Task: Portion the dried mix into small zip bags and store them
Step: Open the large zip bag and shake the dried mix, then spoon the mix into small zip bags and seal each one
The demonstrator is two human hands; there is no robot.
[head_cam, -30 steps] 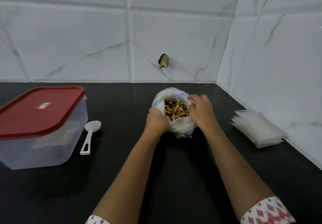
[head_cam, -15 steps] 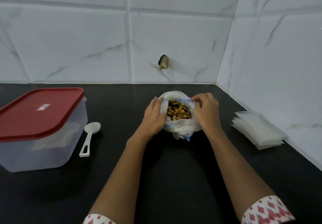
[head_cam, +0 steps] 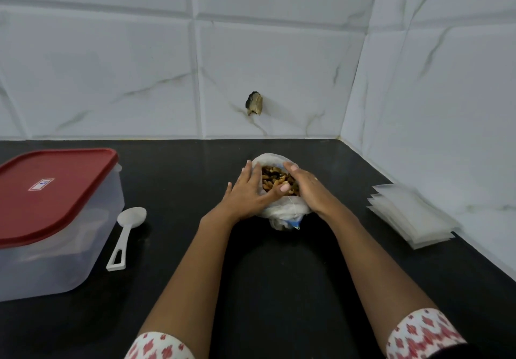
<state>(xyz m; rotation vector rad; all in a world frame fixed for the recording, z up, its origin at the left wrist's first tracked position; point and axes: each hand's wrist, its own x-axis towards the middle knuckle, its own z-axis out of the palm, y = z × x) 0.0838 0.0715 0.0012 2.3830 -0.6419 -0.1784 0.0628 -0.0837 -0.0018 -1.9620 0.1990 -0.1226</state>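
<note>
A: Left to right? Tub (head_cam: pixel 55 219) lidded, spoon (head_cam: pixel 125 235) untouched; left hand (head_cam: pixel 245 191) now lies flat against the bag of mix (head_cam: pixel 279 210), fingers spread, grasping nothing

B: Right hand (head_cam: pixel 307 188) cups its other side, unclenched; mouth is rolled open, so scooping seems next; zip bags (head_cam: pixel 410 213) wait stacked

We saw the white plastic bag (head_cam: pixel 282 213), rolled open and upright, between the fingers (head_cam: pixel 245 179) of both hands, dried mix (head_cam: pixel 275 179) filling it; clear zip bags (head_cam: pixel 410 216) lay stacked well right of them.
</note>
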